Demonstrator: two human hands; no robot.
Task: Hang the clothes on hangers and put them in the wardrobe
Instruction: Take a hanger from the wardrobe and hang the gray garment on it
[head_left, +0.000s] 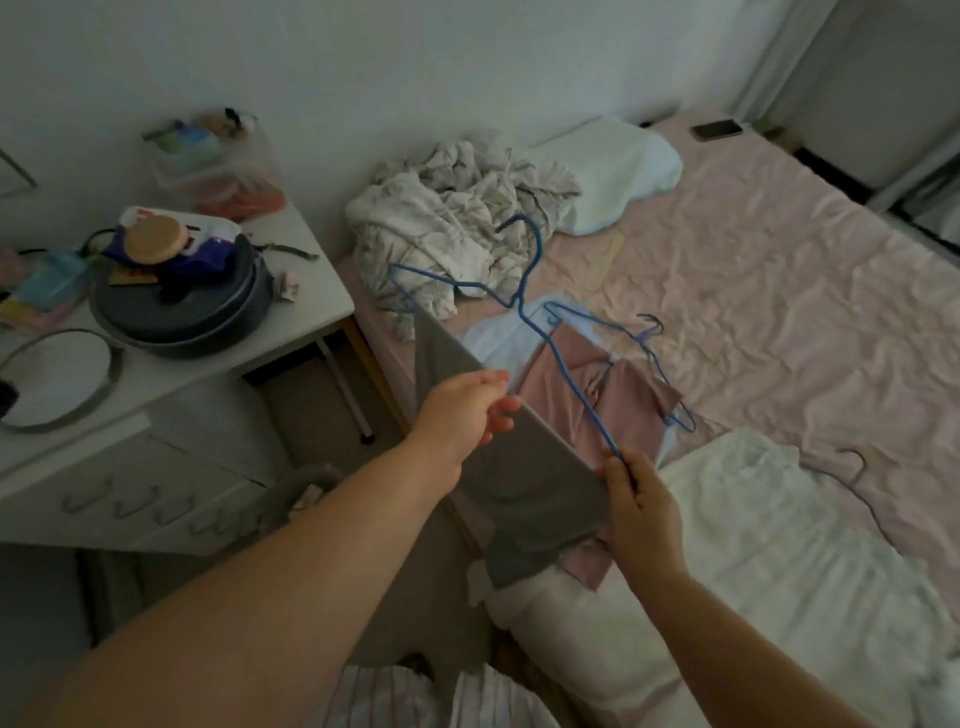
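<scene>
A dim bedroom: a bed under a wrinkled pink sheet fills the right side, and a white desk stands against the wall on the left. Both bare forearms reach forward and down from the bottom of the view, meeting over the near edge of the bed.

The left hand is held palm down, wrist slightly bent, with thumb and fingertips pinching the upper edge of a grey garment. The cloth is stretched taut between the hands and its loose end droops below them.

The right hand, lower and nearer the body, has its fingers curled, gripping together the garment's other end and one arm of a blue wire hanger. From that grip the hanger rises away from the body, its hook in the air beyond the left hand and its far shoulder tucked against the far corner of the grey cloth.

Just beyond the right hand, flat on the sheet, lies a pink garment with more blue hangers on top of it. Further off, past the left hand's fingertips, sits a crumpled white heap of laundry, with a pale pillow beside it. To the right of the right wrist is folded white bedding.
</scene>
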